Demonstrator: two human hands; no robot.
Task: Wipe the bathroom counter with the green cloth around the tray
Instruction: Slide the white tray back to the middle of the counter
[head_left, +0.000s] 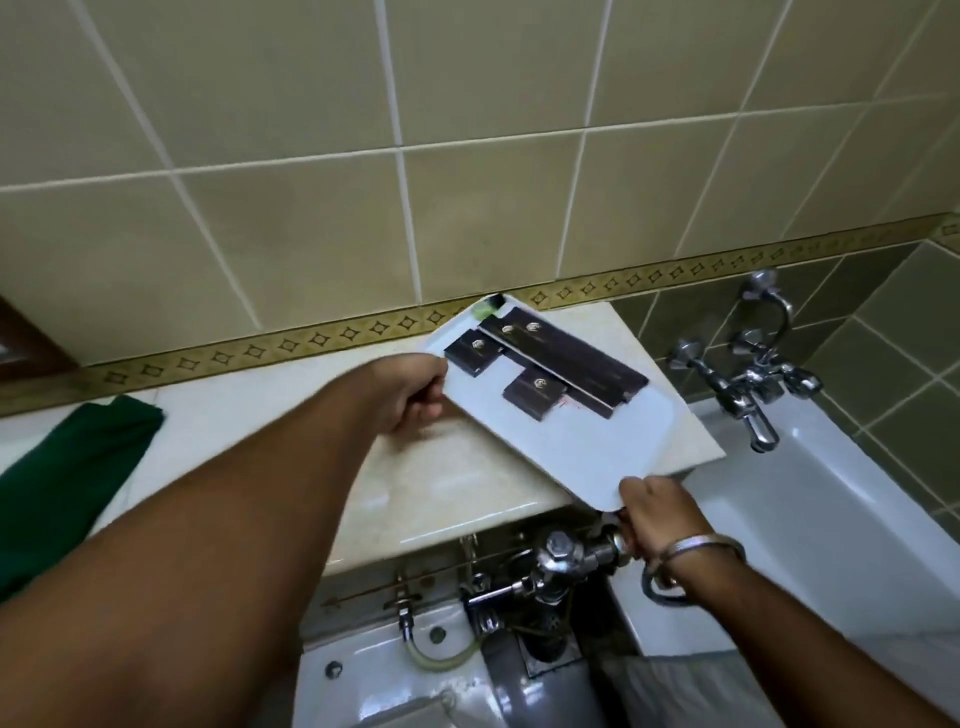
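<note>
The left hand (410, 395) grips the left edge of a flat white rectangular tray (566, 441), fingers curled under its rim and thumb on top. The right hand (652, 512), with a metal bangle (696, 551) at the wrist, pinches the tray's near corner, which juts past the front edge of the glossy cream stone worktop (441, 483). The tray sits askew on the right end of the worktop; whether it rests flat or is lifted slightly cannot be told. On it lie several dark brown rectangular boxes (566, 364) with small gold emblems, one long and the others short, and a small pale green item (485, 310) at the far corner, too blurred to make out. The dark green cloth (72, 478) lies crumpled on the worktop well apart to the left, touched by neither hand. Beyond the worktop's right end is a white bathtub (810, 499) with chrome taps (753, 384) on the green tiled wall.
</note>
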